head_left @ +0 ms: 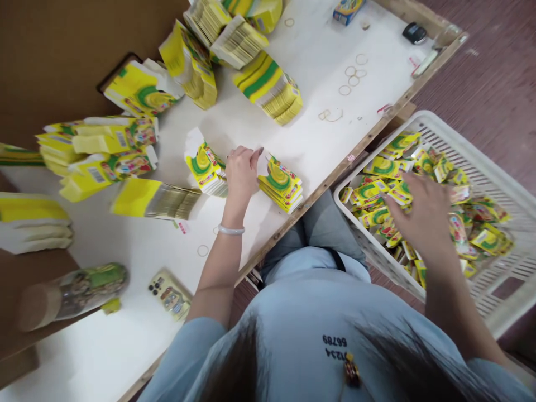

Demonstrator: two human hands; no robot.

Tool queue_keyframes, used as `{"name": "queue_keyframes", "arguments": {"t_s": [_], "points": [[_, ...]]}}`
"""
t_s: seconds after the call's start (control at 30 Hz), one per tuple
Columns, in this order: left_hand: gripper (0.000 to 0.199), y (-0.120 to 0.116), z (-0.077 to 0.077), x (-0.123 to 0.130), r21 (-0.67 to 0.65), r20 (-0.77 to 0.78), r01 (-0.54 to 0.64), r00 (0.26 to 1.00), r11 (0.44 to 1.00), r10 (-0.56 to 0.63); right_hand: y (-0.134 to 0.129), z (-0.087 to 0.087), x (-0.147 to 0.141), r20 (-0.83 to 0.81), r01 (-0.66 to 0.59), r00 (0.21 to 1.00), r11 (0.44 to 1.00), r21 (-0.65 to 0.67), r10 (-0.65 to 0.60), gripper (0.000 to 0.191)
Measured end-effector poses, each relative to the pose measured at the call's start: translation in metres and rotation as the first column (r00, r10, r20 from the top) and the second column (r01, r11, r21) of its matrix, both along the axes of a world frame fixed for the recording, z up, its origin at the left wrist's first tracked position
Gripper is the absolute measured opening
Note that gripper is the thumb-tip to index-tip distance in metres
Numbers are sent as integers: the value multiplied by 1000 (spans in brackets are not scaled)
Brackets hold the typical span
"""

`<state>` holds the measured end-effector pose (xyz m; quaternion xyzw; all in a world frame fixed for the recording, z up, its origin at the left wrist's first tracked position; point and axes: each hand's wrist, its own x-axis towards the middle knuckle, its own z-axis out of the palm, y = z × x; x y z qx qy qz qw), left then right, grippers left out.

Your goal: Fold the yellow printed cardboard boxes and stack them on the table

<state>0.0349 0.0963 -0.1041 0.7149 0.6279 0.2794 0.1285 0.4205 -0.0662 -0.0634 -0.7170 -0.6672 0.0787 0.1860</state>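
My left hand [242, 174] is over the table between two groups of flat yellow-and-green printed cartons. Its fingers are curled, and what they hold, if anything, is hidden beneath them. One fanned group of cartons [204, 167] touches the hand on its left side. The other stack of cartons [281, 181] lies by the thumb, near the table's front edge. My right hand [427, 215] hovers over a white plastic basket [435, 124] with thumb and fingers apart. Below it are many small yellow-green printed packs [379, 192]; no pack shows in its grasp.
More bundles of cartons [272, 89] lie along the back of the white table [322, 145]. A phone [171, 295] and a clear jar [90, 287] are at the left. Rubber bands [354, 72], a small blue box [348, 10] and a black object [414, 33] sit toward the far right.
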Motion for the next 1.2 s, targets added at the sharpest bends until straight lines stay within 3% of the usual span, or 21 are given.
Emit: {"name": "queue_keyframes", "arguments": {"t_s": [0.07, 0.17, 0.27, 0.33, 0.43, 0.5, 0.57, 0.6, 0.67, 0.77, 0.9, 1.0, 1.07, 1.13, 1.2], "points": [[30, -9, 13, 1, 80, 15, 47, 999, 996, -48, 25, -10, -41, -94, -127, 986, 988, 86, 135, 56], [38, -31, 37, 11, 184, 90, 114, 987, 976, -132, 60, -19, -105, -228, -260, 914, 916, 306, 336, 62], [47, -62, 60, 27, 189, 184, 155, 964, 970, -190, 79, -20, -153, -308, -297, 829, 834, 466, 467, 60], [46, -81, 70, 37, 201, 257, 134, 949, 970, -184, 79, -20, -169, -347, -292, 784, 799, 526, 515, 49], [51, -102, 71, 47, 235, 403, 127, 890, 964, -215, 63, -19, -172, -391, -279, 739, 777, 564, 549, 37], [78, -111, 62, 54, 239, 465, 262, 815, 935, -347, 50, -16, -168, -442, -216, 737, 797, 564, 512, 34], [107, -121, 49, 63, 193, 487, 469, 716, 862, -499, 39, -11, -165, -503, -105, 739, 814, 571, 448, 35], [110, -126, 43, 68, 156, 502, 551, 671, 820, -546, 35, -8, -164, -528, -44, 739, 813, 580, 417, 34], [93, -136, 34, 76, 78, 546, 636, 618, 768, -566, 28, -3, -163, -570, 57, 740, 812, 581, 357, 28], [68, -149, 28, 81, 17, 611, 577, 640, 816, -466, 19, 1, -161, -669, 109, 687, 869, 483, 285, 25], [45, -157, 29, 81, -81, 674, 415, 692, 906, -257, 11, -2, -161, -830, 146, 534, 950, 277, 160, 21], [38, -163, 28, 87, -176, 701, 335, 703, 926, -121, 10, -7, -167, -896, 241, 436, 948, 208, 86, 22], [48, -168, 28, 92, -180, 765, 285, 642, 941, -48, 7, -9, -169, -918, 259, 384, 943, 208, 97, 25], [63, -173, 29, 93, -144, 825, 289, 564, 946, -47, 1, -9, -166, -907, 224, 401, 947, 232, 128, 33], [62, -179, 31, 86, -140, 825, 374, 556, 917, -101, -8, -7, -156, -864, 132, 476, 958, 254, 163, 30]]}}
